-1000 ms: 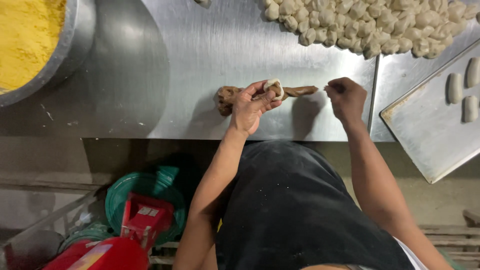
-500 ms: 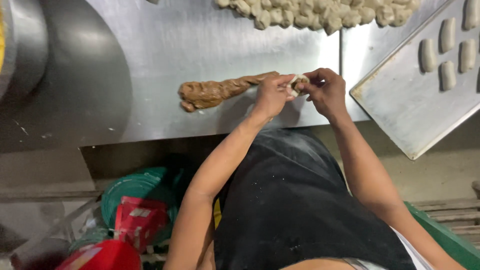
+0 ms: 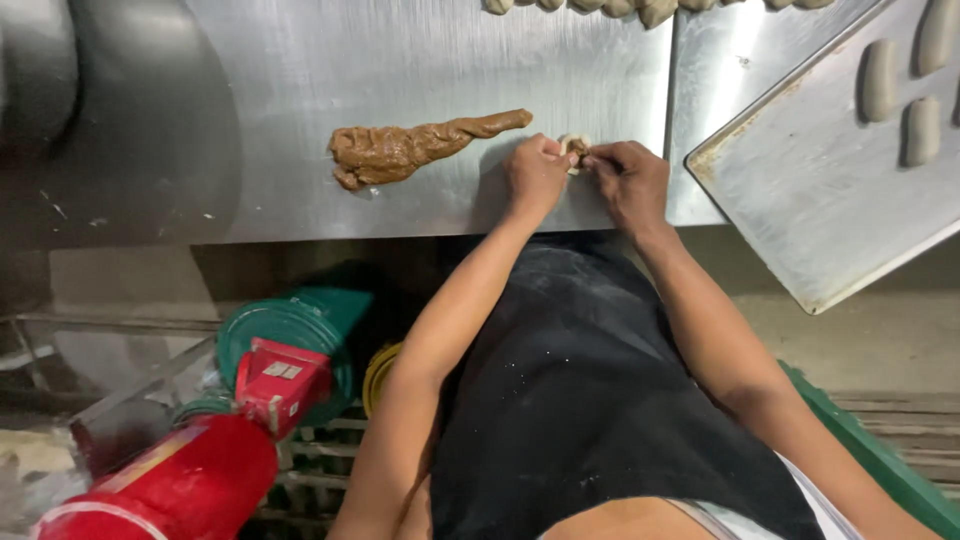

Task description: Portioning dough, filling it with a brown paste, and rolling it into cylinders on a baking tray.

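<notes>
My left hand (image 3: pixel 535 172) and my right hand (image 3: pixel 625 180) meet near the front edge of a steel table (image 3: pixel 420 60). Between their fingertips they pinch a small pale dough piece (image 3: pixel 574 146) with brown filling showing inside. A long brown strip of filling (image 3: pixel 420 146) lies on the table just left of my left hand, thick at its left end and thin at the right. Both hands are closed around the dough piece.
A metal tray (image 3: pixel 820 200) with shaped dough pieces (image 3: pixel 900 90) overhangs the table at the right. Several pale dough balls (image 3: pixel 650 8) line the far edge. Below the table sit a red cylinder (image 3: pixel 170 480), a green lid (image 3: pixel 290 325) and a green crate (image 3: pixel 870 450).
Both hands moved right, away from the brown strip, and came together on a small dough piece. The view shifted, so the yellow-filled bowl at the left is out of sight.
</notes>
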